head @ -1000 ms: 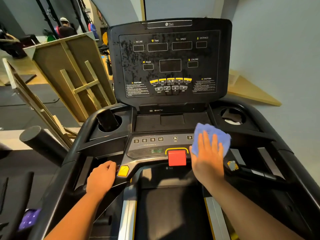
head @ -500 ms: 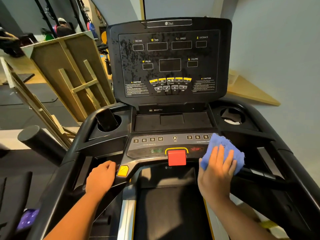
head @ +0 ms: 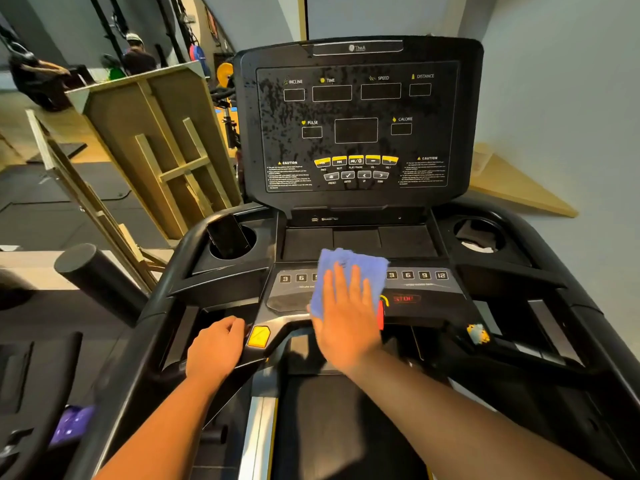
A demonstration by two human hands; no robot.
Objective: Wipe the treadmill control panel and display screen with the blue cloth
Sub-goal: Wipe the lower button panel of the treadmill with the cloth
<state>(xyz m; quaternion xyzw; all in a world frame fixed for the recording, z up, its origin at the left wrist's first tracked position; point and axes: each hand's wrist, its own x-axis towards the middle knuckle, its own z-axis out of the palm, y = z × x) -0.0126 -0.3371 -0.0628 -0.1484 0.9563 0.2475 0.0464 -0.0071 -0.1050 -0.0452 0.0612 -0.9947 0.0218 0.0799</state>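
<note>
Pressing flat with fingers spread and extended, the right hand [head: 346, 323] pins the folded blue terry cloth [head: 349, 271] against the middle of the grey lower control panel [head: 426, 299] of the black treadmill; nothing is pinched, the palm and fingers simply lie open on top of the fabric. The cloth covers the centre of the panel, hiding the last of the left row of numbered keys, while the right row of square keys [head: 416, 275] reading 3, 6, 9, 12 shows just at the hand's 2 o'clock. A red "STOP" readout [head: 403, 298] glows at the hand's 3 o'clock, and a sliver of the red stop button [head: 381, 315] peeks out beside the hand's edge.

The left hand [head: 216, 348] sits at the right hand's 8 o'clock, curled closed around the black left handlebar [head: 180, 368], just beside a yellow hexagonal button [head: 258, 336].

At 12 o'clock from the cloth rises the large upright black display console [head: 356, 123], its glossy face mottled with droplets or smears across the left and middle; labels for incline, time, speed, distance, pulse and calorie are readable. A dark phone [head: 227, 235] stands tilted in the left cup holder [head: 242, 251] at the cloth's 10 o'clock. The right cup holder [head: 479, 237] lies at its 2 o'clock. Leaning light wooden frames [head: 162, 150] stand well apart at 10 o'clock.
</note>
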